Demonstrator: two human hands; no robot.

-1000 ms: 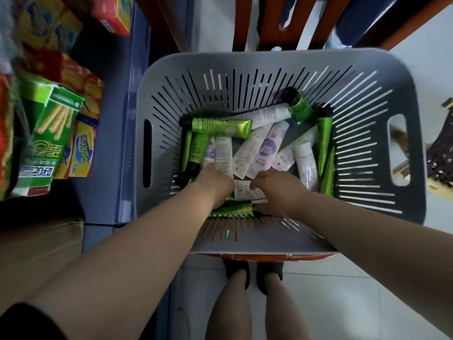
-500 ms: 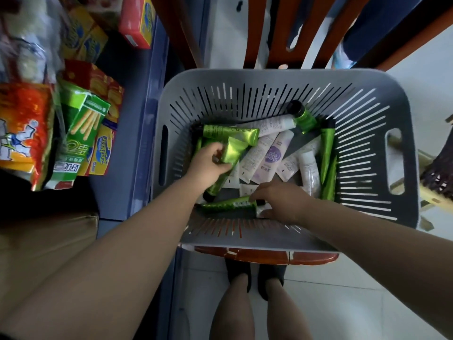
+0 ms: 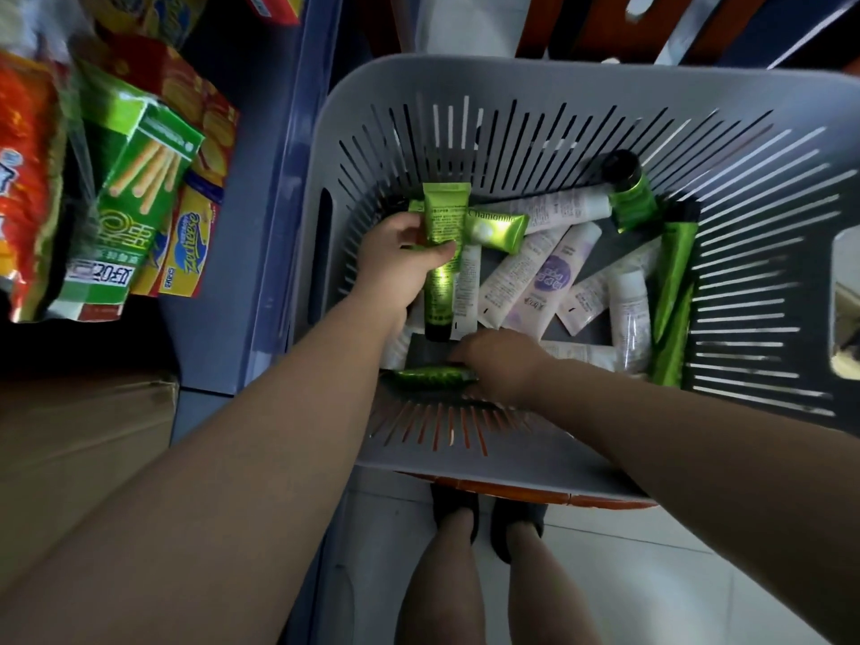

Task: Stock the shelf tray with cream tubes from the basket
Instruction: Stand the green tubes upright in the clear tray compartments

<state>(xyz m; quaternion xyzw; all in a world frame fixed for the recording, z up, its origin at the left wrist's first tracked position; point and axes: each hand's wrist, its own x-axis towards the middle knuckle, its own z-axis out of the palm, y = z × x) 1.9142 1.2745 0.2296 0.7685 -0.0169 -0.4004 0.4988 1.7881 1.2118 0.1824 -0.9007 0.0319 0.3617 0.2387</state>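
Left arm: reached forward and down from the lower left, forearm bare, wrist nearly straight.
Left hand point(image 3: 400, 263): fingers and thumb curled round a shiny green cream tube with a black cap point(image 3: 441, 263), gripping its upper half, crimped end pointing away, cap toward the body.
Right arm: came in from the lower right, forearm bare, angled across to the left.
Right hand point(image 3: 500, 365): palm down, fingers bent low, fingertips touching a dark green tube lying flat point(image 3: 433, 377); grip unclear.
Legs: two bare shins stood below, feet in dark shoes.

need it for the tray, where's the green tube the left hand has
In the head view, the green tube stands cap-down in the left hand, over the grey basket's left side.
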